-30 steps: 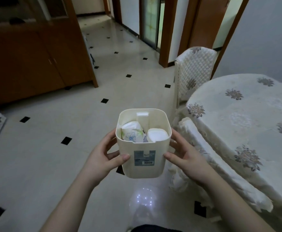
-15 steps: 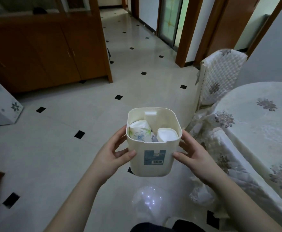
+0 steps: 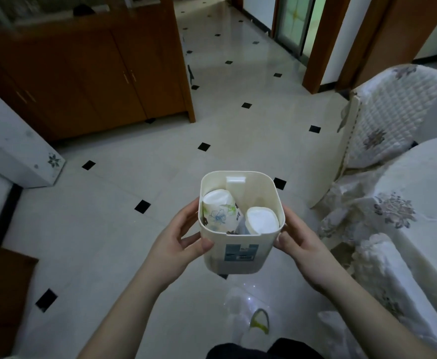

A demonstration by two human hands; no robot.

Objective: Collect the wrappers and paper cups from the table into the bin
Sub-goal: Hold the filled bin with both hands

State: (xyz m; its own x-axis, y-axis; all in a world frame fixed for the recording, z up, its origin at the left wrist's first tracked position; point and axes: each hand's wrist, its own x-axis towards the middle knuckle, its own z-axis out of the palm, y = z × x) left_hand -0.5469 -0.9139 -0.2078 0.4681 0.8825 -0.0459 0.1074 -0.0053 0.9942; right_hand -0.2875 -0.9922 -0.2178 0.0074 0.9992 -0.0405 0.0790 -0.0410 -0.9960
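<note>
A small cream plastic bin hangs in the air over the tiled floor, held between both my hands. My left hand grips its left wall, thumb on the front. On the right wall my right hand does the same. Inside lie two upturned paper cups: a flower-printed cup on the left and a plain white cup on the right. Something dark shows between them, too hidden to name. A blue label sits on the bin's front.
A round table under a flowered cloth fills the right edge, with a quilted chair behind it and another covered seat near my right arm. A brown wooden cabinet stands at the back left. My slipper shows below.
The view has turned left and tilted down, so the table slid to the right edge and more floor shows. Both hands keep the same hold on the bin.
</note>
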